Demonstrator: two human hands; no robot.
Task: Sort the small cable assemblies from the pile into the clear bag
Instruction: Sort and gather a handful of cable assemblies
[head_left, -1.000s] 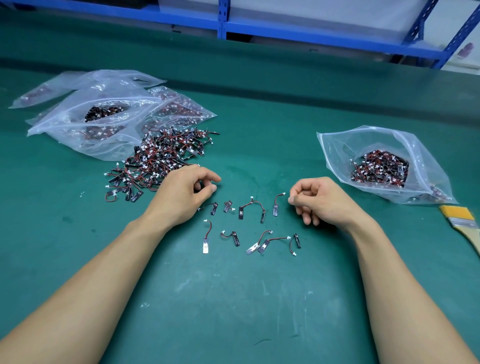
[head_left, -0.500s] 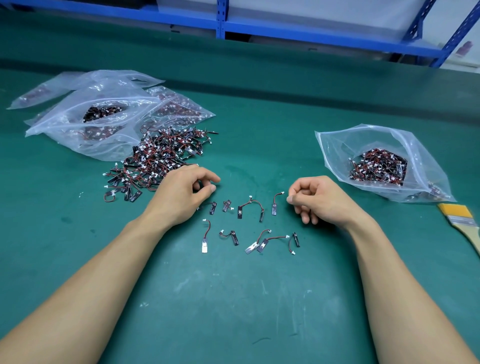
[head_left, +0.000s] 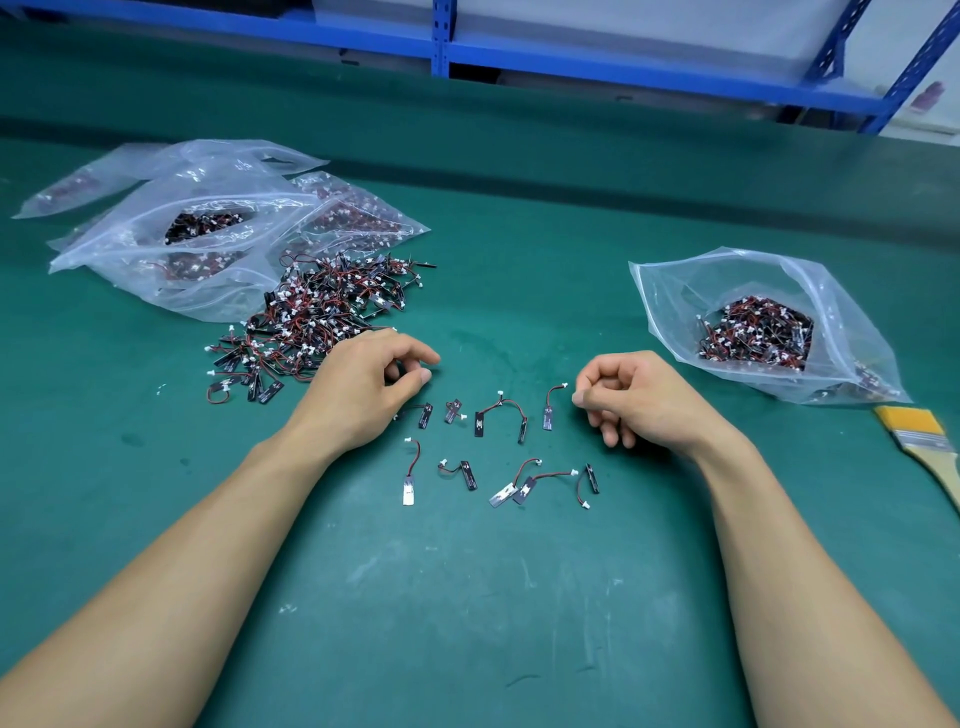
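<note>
- Against the frame half a second ago, little differs: both hands lie where they did, and the loose pieces between them have not shifted.
- The left hand (head_left: 363, 387) rests on the green table mat (head_left: 467, 597) at the near edge of the heaped pile of small red-and-black cable assemblies (head_left: 322, 322). Its fingers are curled toward the thumb and nothing shows in its grasp.
- The right hand (head_left: 639, 397) lies in a loose fist, thumb against forefinger, also with nothing showing in it.
- About ten loose cable assemblies (head_left: 498, 415) lie spread on the mat between the hands.
- The open clear plastic bag (head_left: 670, 291) sits to the right, well apart from the pile, with sorted assemblies inside.
- More clear bags (head_left: 208, 244) lie behind the pile.
- A yellow-bristled paintbrush (head_left: 919, 431) lies beside the right bag.
- Markings on the black tabs are too small to read.
</note>
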